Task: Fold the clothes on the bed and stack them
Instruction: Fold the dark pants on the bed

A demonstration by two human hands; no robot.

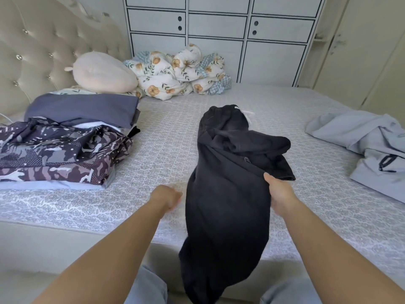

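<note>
Black fleece garment (228,194) is lying lengthwise down the middle of the grey patterned bed (166,154), its lower end hanging over the near edge. I am gripping its right edge with my right hand (279,194), thumb on top, fingers hidden underneath. My left hand (167,197) is hovering just beside it, loosely curled, holding nothing. Folded clothes stack (65,145) is sitting far left; crumpled pale grey garment (372,145) far right.

two hands (168,197) (281,194), one black garment (230,183), one grey garment (372,148), one pillow (103,72)
</note>
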